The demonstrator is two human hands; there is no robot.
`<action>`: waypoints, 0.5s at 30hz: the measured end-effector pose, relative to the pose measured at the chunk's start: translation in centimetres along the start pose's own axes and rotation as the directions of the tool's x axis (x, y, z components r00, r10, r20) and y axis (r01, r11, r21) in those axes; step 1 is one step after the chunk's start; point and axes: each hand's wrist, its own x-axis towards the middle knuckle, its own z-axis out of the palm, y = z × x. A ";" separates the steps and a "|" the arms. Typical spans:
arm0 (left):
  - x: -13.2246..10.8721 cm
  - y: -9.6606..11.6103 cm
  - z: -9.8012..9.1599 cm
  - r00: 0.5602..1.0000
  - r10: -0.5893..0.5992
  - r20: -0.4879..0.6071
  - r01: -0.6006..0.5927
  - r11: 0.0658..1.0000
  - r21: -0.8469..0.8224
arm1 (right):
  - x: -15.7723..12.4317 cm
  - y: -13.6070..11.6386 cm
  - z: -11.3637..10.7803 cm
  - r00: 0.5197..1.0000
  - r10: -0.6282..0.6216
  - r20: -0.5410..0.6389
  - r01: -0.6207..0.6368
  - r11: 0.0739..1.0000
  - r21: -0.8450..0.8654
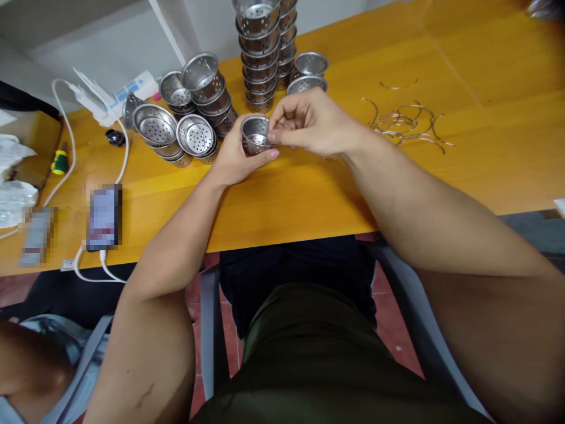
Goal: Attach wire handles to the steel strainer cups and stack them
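Note:
A small perforated metal cup [255, 134] sits in my left hand [236, 159], thumb along its lower side. My right hand [309, 121] meets it from the right, fingertips pinched at the cup's rim; whether a wire is between those fingers I cannot tell. Both hands hover just above the yellow wooden table [300, 200]. A tall stack of the same cups [261, 53] stands right behind my hands. To the left lie leaning stacks of cups [194, 118]. Curved wire handles [406, 123] lie loose to the right.
A phone [105, 217] on a white cable lies near the table's front left edge, another device [36, 235] beside it. A power strip [132, 88] and a yellow-handled screwdriver [59, 162] are at the far left. Another person's arm [30, 365] shows at the lower left.

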 end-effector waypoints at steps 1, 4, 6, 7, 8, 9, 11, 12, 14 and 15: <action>0.0 0.0 0.0 1.000 0.002 0.001 -0.002 1.000 0.003 | 0.0 0.1 0.0 1.000 0.001 -0.003 -0.001 1.000 -0.001; 0.0 -0.1 -0.1 1.000 0.002 0.000 -0.002 1.000 0.004 | 0.1 0.4 0.1 1.000 -0.008 0.003 0.008 1.000 -0.010; 0.0 -0.1 -0.1 1.000 -0.006 -0.006 0.006 1.000 0.004 | 0.2 0.7 0.2 1.000 -0.022 0.007 0.022 0.999 -0.024; 0.0 -0.1 -0.1 1.000 -0.014 -0.008 0.014 1.000 0.002 | 0.3 0.8 0.2 1.000 -0.028 0.007 0.028 0.999 -0.032; 0.0 -0.1 -0.1 1.000 -0.022 -0.008 0.022 1.000 -0.003 | 0.3 0.9 0.2 0.999 -0.031 0.009 0.031 0.999 -0.039; 0.0 0.0 -0.1 1.000 -0.028 -0.008 0.028 1.000 -0.009 | 0.3 1.0 0.2 0.999 -0.031 0.011 0.031 0.998 -0.045; 0.1 0.1 -0.1 0.999 -0.031 -0.008 0.031 0.999 -0.020 | 0.3 1.0 0.2 1.000 -0.017 0.008 0.017 0.998 -0.062; 0.1 0.2 -0.1 0.999 -0.030 -0.011 0.030 0.999 -0.022 | 0.2 0.9 0.2 1.000 -0.003 0.004 0.003 0.997 -0.073; 0.2 0.6 -0.2 0.999 -0.029 -0.020 0.028 0.999 -0.021 | 0.1 0.7 0.2 1.000 0.018 -0.009 -0.019 0.996 -0.090; 0.2 0.8 -0.2 0.999 -0.032 -0.024 0.032 0.999 -0.019 | 0.0 0.7 0.2 1.000 0.022 -0.014 -0.023 0.995 -0.092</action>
